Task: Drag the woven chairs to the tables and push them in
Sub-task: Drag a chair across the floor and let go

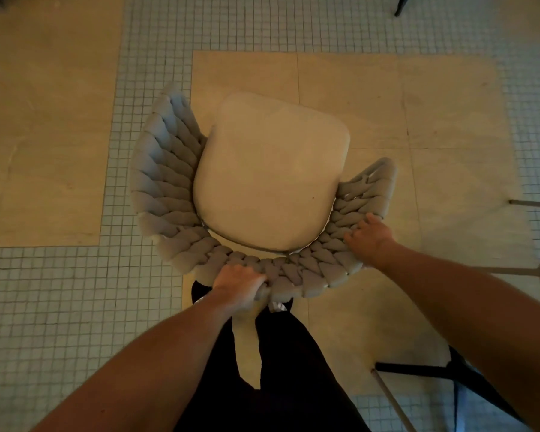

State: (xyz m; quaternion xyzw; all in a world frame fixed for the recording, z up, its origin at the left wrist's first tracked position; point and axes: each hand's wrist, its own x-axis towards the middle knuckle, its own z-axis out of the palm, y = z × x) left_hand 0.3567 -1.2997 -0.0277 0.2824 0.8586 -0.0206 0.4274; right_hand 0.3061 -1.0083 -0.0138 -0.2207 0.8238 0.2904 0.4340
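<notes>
I'm mid-drag with the woven chair, which stands on the floor just ahead of my fingers; no surface is in sight, so next I must steer toward one. My left hand curls round the backrest's top edge; my right hand lies on the weave, fingers loosely spread. Both arms reach forward and down.

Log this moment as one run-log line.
left hand: grips woven backrest rim | right hand: rests on woven chair rim, grip unclear | seat cushion: bare | table: not in view
</notes>
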